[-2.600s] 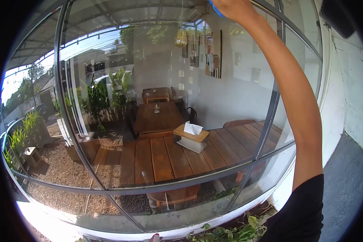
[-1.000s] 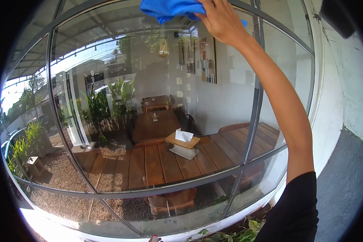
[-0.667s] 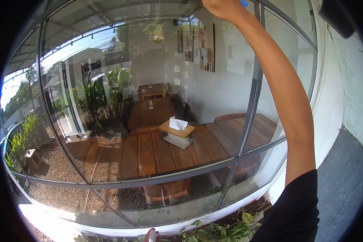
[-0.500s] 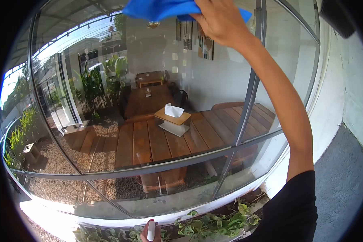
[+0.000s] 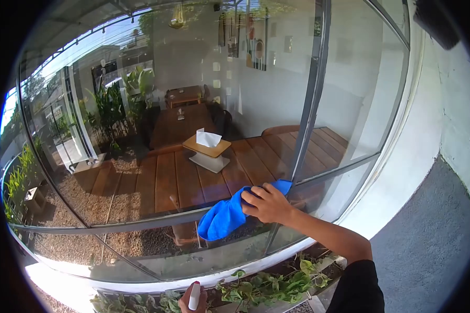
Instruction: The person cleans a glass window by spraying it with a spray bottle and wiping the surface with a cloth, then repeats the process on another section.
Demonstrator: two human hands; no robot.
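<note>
Fingers curled, my right hand (image 5: 266, 203) grips a bunched blue cloth (image 5: 222, 218). The cloth lies against the window's horizontal metal bar (image 5: 141, 223) and the lower glass, just left of the slanted upright bar (image 5: 310, 99). At the bottom edge, my left hand (image 5: 185, 302) is closed around a spray bottle (image 5: 194, 296); only its white head with a red tip shows. The bottle's body is out of sight below the frame.
Leafy plants (image 5: 277, 284) grow in a bed under the window's white ledge (image 5: 230, 272). To the right stands a white wall (image 5: 428, 99). Behind the glass are a wooden table (image 5: 167, 175) and a tissue box (image 5: 209, 148).
My right hand has swept down with the blue cloth, from the top of the window to the horizontal bar. My left hand still holds the spray bottle at nearly the same spot.
</note>
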